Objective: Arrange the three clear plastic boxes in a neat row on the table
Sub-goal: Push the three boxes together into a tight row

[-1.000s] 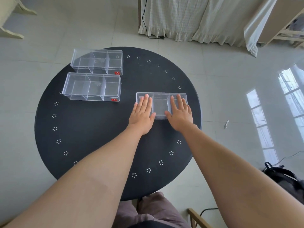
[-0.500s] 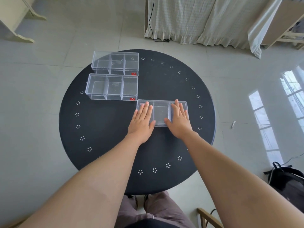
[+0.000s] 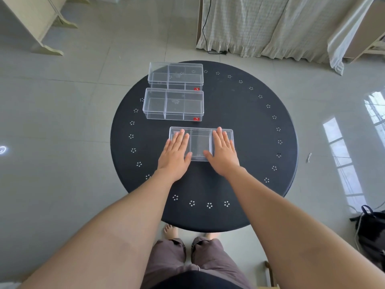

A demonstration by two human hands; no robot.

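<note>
boxes: 2 [image 3: 175, 76] [image 3: 173, 104] already stacked in line beyond your fingertips. 3rd box [image 3: 200, 143] sits under both flat, spread palms, left hand [image 3: 176, 153] & right hand [image 3: 224, 153], offset right. slide it left to finish, i reckon.

Three clear, lidded boxes with inner dividers lie flat on the dark round table [image 3: 239, 122]. The far box [image 3: 175, 76] sits upper centre of the frame, a red label at its lower right corner. The middle box [image 3: 173, 104] lies just below it, aligned, with the same label. The near box [image 3: 200, 142], at centre, is offset to the right, partly covered.
</note>
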